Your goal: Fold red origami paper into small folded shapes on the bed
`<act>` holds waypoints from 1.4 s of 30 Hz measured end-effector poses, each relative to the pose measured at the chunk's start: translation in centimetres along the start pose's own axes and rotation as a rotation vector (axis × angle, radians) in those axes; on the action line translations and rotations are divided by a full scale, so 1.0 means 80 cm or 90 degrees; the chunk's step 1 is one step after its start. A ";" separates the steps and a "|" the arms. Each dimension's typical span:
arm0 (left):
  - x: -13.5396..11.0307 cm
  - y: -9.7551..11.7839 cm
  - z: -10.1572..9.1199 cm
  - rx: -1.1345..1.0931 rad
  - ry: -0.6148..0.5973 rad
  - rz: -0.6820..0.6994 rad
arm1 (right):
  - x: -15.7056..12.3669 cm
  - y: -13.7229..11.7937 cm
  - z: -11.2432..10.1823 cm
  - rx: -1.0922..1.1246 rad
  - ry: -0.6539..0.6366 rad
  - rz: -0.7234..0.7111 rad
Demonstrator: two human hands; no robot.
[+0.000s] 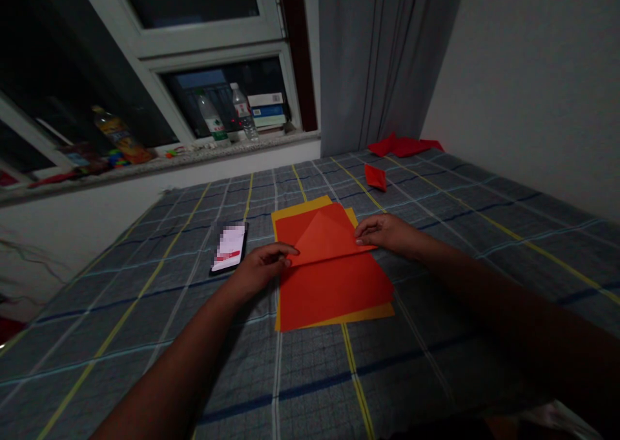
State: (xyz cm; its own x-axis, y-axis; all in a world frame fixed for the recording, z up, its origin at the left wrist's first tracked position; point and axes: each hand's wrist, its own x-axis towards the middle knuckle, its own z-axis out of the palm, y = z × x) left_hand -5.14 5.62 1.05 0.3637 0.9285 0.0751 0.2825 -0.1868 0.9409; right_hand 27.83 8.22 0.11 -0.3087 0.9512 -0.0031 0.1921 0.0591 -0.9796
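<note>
A folded piece of orange-red paper (pixel 323 234), triangular with its peak pointing away from me, lies over a stack of paper. At its left corner my left hand (pixel 261 267) grips the edge between thumb and fingers. My right hand (pixel 390 235) pinches the same folded paper near its right corner, with the tip sticking out below the fingers. Beneath it are red sheets (pixel 334 294), and yellow sheets (pixel 385 311) show around their borders. The stack rests on a grey checked bedsheet (pixel 232 375).
Left of the stack lies a phone (pixel 229 249) with a lit screen. Farther back are a small folded red paper (pixel 375 178) and more red paper (pixel 409 146) by the wall. Bottles (pixel 245 114) and books (pixel 268 110) stand on the windowsill (pixel 194 159).
</note>
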 end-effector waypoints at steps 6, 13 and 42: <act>-0.002 0.003 0.002 0.012 0.043 -0.009 | -0.004 -0.004 -0.003 -0.036 0.010 -0.008; 0.000 0.005 0.004 0.001 0.032 -0.054 | -0.004 0.001 -0.011 -0.138 -0.054 -0.006; -0.013 0.019 0.000 0.260 -0.091 0.094 | -0.023 -0.018 -0.014 0.105 -0.252 0.047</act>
State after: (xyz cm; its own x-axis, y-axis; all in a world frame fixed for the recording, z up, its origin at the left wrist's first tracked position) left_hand -5.10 4.39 2.38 0.5363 0.8347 0.1252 0.5355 -0.4512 0.7139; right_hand 29.15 6.72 1.78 -0.6392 0.7597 -0.1194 0.0855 -0.0841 -0.9928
